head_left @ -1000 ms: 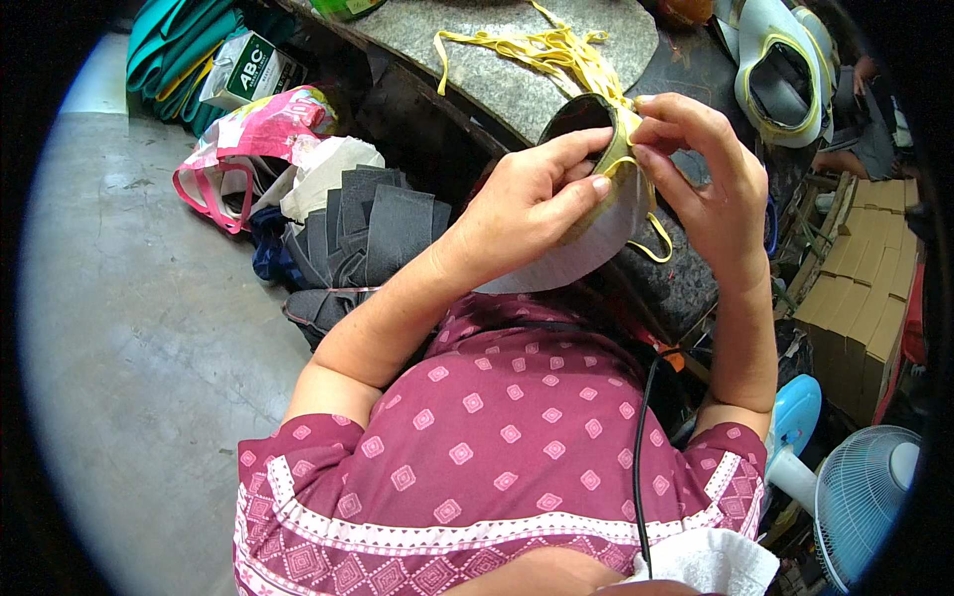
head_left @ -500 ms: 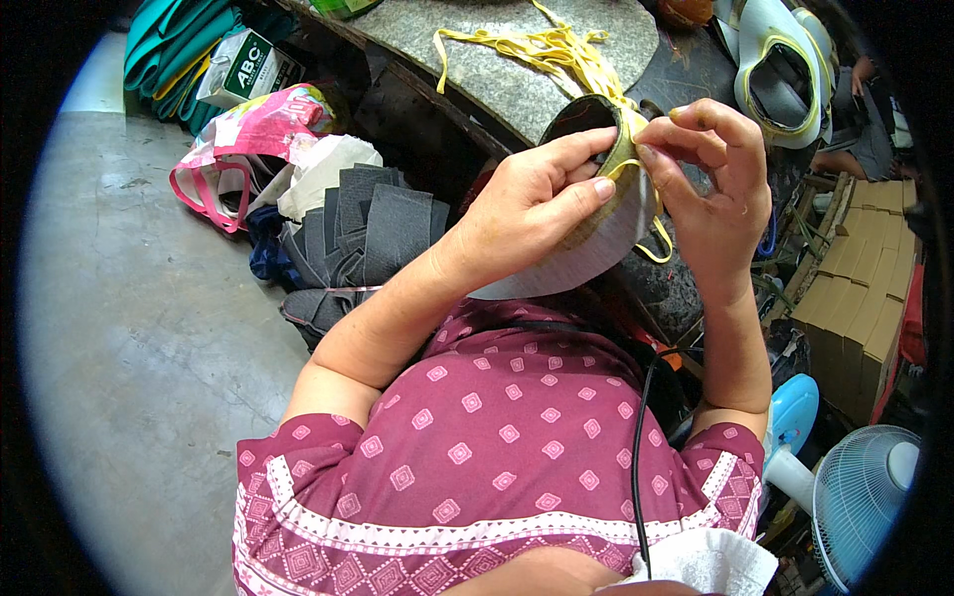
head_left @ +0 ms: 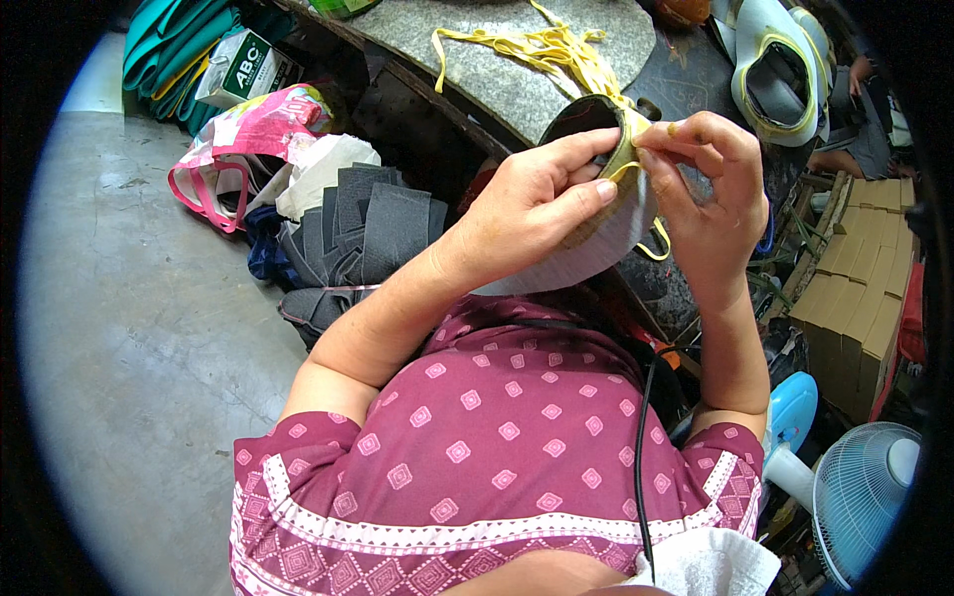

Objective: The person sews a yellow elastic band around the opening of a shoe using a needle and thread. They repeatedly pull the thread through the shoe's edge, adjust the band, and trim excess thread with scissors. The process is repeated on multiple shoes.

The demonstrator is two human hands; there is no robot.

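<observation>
A grey shoe upper [head_left: 586, 253] with a dark opening and a yellow edge strip [head_left: 624, 159] is held up in front of me over the grey worktop [head_left: 497, 60]. My left hand [head_left: 537, 204] grips the upper from the left, thumb and fingers pressed on its side. My right hand [head_left: 708, 189] pinches the yellow strip at the rim of the opening. A loose end of the strip [head_left: 658, 243] hangs below my right palm. Several more yellow strips [head_left: 542, 48] lie in a heap on the worktop behind.
A finished pale shoe upper with yellow trim [head_left: 780, 70] rests at the back right. Dark grey fabric pieces [head_left: 368, 223], a pink bag [head_left: 243, 134] and teal rolls [head_left: 174, 45] sit on the concrete floor at left. Cardboard boxes [head_left: 860, 298] and a blue fan [head_left: 865, 497] stand at right.
Both hands have shifted slightly along the rim, my right fingers working the yellow strip further around the opening. The upper stays held in the same place.
</observation>
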